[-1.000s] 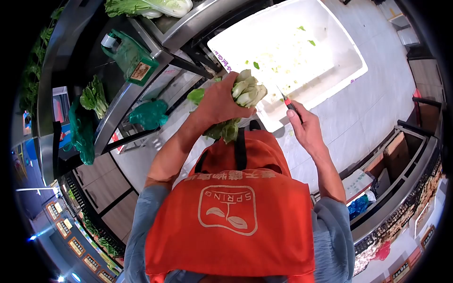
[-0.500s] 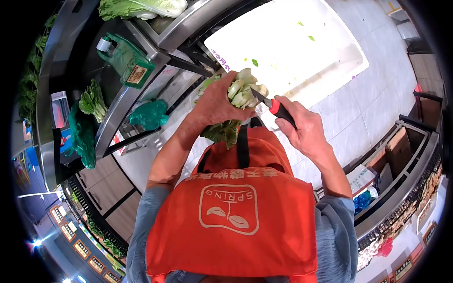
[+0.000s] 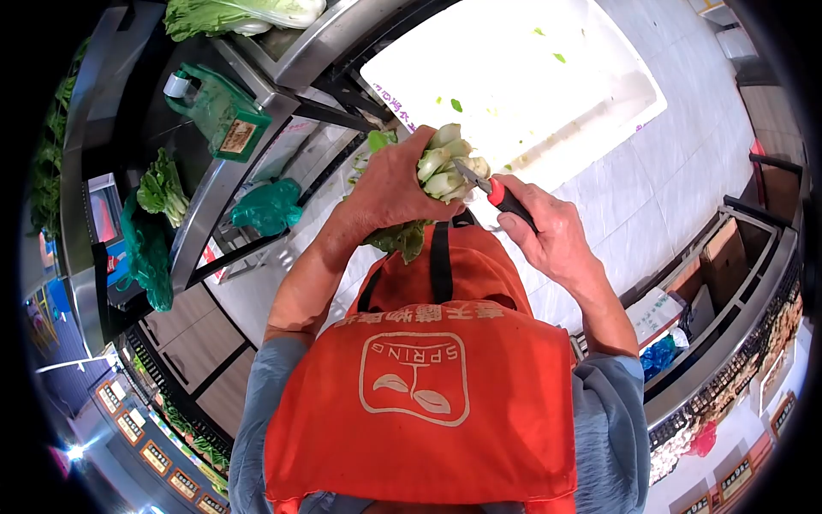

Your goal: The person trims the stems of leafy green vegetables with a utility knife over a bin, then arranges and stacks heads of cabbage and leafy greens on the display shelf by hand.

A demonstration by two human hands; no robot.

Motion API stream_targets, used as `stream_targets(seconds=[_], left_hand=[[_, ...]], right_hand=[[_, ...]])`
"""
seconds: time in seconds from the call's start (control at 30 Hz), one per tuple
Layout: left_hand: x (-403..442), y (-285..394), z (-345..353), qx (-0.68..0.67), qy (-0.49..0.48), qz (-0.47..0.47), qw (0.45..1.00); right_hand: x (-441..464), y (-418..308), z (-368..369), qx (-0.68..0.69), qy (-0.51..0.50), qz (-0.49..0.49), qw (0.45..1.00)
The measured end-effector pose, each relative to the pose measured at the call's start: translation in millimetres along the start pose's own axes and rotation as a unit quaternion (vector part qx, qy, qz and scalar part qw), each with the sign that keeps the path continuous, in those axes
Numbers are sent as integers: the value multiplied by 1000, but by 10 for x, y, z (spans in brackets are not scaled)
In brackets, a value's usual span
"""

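My left hand is closed around a bunch of leafy greens. The pale stem ends point to the right, and some leaves hang below the wrist. My right hand grips a knife with a black and red handle. Its short blade lies against the stem ends at the right side of the bunch. Just beyond both hands is a white foam box with small green leaf scraps inside. A red apron covers my front.
Steel shelving at the left holds a green plastic jug, loose greens and a cabbage. Green plastic bags hang near it. At the right stands a metal-edged stand with a blue bag. Grey tile floor lies between.
The view has shifted slightly, so the shelving and the foam box appear a little further left. The knife blade stays at the stem ends with a small change of angle. Both grips are unchanged.
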State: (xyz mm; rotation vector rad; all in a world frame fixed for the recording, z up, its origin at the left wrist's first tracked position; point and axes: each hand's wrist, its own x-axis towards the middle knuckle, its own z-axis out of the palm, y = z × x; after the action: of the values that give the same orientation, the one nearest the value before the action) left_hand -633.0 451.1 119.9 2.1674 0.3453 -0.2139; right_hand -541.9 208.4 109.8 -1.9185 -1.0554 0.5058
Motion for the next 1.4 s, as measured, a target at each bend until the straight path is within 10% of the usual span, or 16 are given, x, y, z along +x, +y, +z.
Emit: stream_targets(seconds=[0.33,0.43,0.67,1.07,1.4], left_hand=[[-10,8,-3,-127,-68,-57,988],[-45,25,-49,-259,-121,-6,958],[71,-140,-78,-280,-120,-56,951],[4,-257,23,-458,-232,-52,857],[39,-216,-133,-333,-190,-27,923]], right_hand=[[-48,278,173,-46,48,31,997],[-62,663,250,-15,20,253,967],[3,301,117,41,41,-48,997],[158,549,173,-42,26,-51,997],[118,314,145,94,-12,-1,996]])
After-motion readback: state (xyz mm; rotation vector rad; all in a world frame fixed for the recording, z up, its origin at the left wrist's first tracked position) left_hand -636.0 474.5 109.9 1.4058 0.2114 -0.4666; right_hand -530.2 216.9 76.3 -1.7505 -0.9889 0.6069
